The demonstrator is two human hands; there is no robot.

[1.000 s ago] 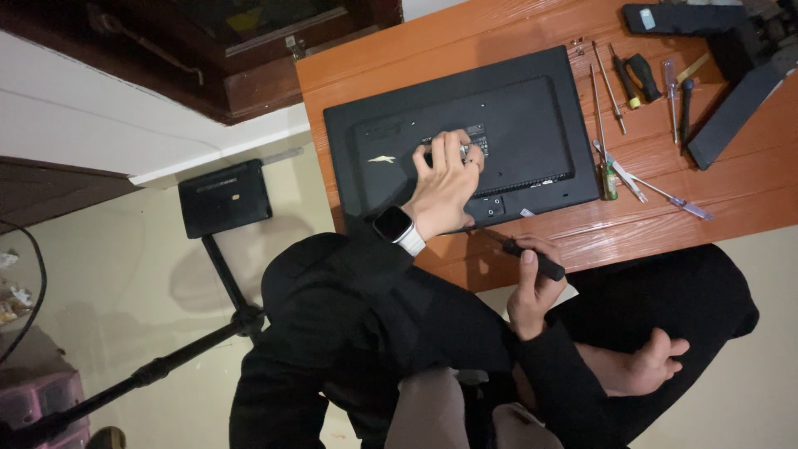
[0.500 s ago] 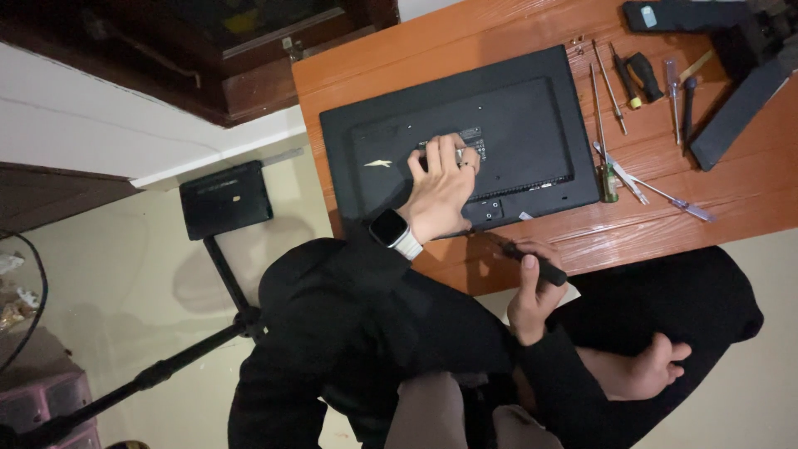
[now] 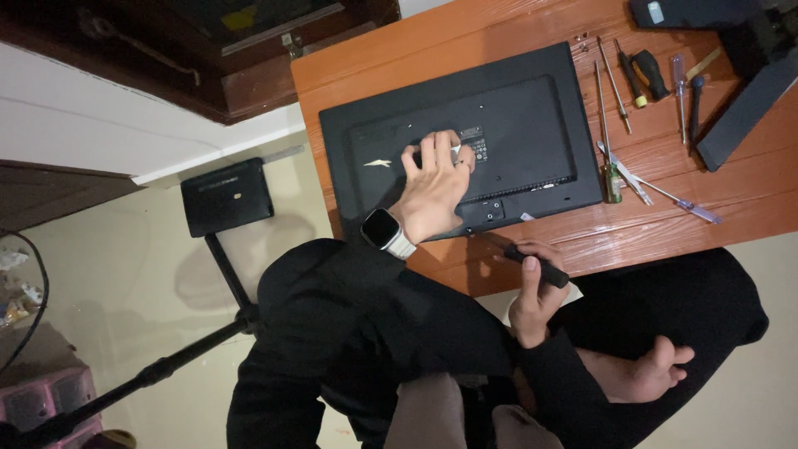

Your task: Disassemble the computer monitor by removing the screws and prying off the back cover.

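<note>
Right now my left hand (image 3: 432, 187) lies spread, fingers loose, on the black monitor (image 3: 499, 125), face-down on the orange table (image 3: 665, 224), pinning it steady. My right hand (image 3: 532, 295) grips a black-handled screwdriver (image 3: 536, 264) at the table edge, tip toward the panel's lower rim.

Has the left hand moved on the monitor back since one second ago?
No. The left hand rests at the same spot on the monitor back, beside its sticker.
</note>
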